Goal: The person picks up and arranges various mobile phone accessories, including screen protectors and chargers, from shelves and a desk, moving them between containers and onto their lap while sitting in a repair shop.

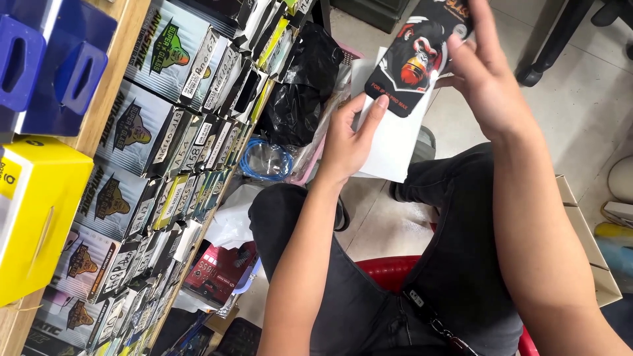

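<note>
My left hand (349, 142) grips the lower edge of a white sleeve (395, 142), with the thumb pressing on a black card-shaped pack (419, 62) printed with a red and black ape's head. My right hand (484, 79) holds the upper right side of that black pack, which lies over the white sleeve. Both are held above my lap in dark trousers (422, 290).
Wooden shelves (109, 86) at left carry rows of boxed screen protectors (198, 132), blue boxes (53, 59) and a yellow box (36, 217). Below lie a black plastic bag (300, 92), a blue cable coil (264, 159), a red box (217, 273), a cardboard box (587, 231). I sit on a red stool (389, 270).
</note>
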